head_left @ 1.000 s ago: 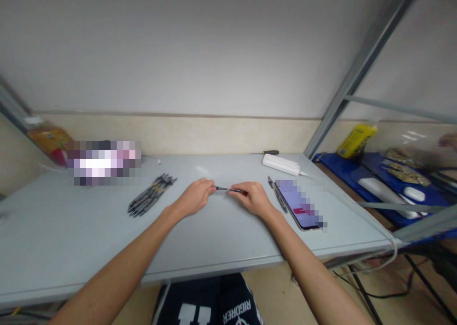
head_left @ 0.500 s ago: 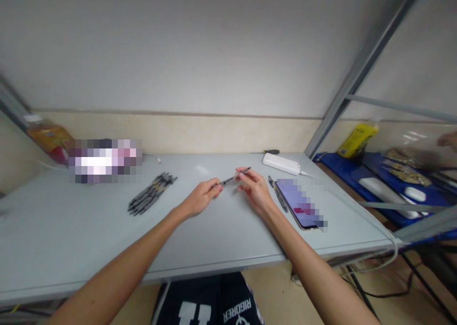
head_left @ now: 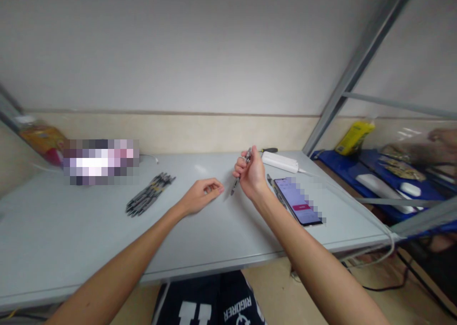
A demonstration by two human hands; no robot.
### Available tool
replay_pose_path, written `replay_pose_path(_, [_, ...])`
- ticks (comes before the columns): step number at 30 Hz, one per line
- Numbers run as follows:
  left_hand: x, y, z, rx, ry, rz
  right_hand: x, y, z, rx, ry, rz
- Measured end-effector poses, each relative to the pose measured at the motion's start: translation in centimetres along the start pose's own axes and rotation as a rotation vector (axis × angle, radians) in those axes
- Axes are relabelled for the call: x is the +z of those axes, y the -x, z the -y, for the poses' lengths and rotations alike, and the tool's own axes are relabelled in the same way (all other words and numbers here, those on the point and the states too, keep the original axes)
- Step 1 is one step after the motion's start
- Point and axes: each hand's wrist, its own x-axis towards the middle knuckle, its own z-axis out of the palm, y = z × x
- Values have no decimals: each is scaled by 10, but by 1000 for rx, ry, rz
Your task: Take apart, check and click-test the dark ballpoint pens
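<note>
My right hand (head_left: 252, 170) is wrapped round a dark pen (head_left: 233, 188), raised over the desk, its thumb up by the pen's upper end. The pen slants, its lower end pointing down and a little left. To the left, my left hand (head_left: 202, 195) rests at the desk with its fingers curled and the tips meeting the thumb; nothing shows in it. Further left lies a bundle of dark pens (head_left: 150, 195) with a yellowish band round the middle. Another dark pen (head_left: 279, 193) lies by the phone (head_left: 298, 203), right of my right wrist.
Behind my right hand are a white power strip (head_left: 280, 162) with a cable and a screwdriver (head_left: 269, 150). A bottle (head_left: 43, 139) and a blurred-out object stand at the back left. Past a metal post (head_left: 330, 111), a blue surface (head_left: 323, 159) holds a yellow pack (head_left: 355, 137); another person's hand (head_left: 444, 137) shows there.
My left hand has let go of the pen and curled its fingers. My right hand has turned and lifted, now gripping the pen alone, which is tilted more steeply.
</note>
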Motion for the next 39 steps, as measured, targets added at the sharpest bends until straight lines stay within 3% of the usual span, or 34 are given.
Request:
replay_pose_path(5, [-5,-3,17,-6,-239,-164,8,-3,32,180,5,62])
replay_pose_path(11, [-15,-4,35,-72,-509,-222,6,0,38,210,-19,104])
replay_pose_path(17, [-17,-4,41,-135,-537,-231,3,1,37,210,-57,104])
replay_pose_path(39, [-16,-4,42,-133,-579,-196,5,3,42,207,27,79])
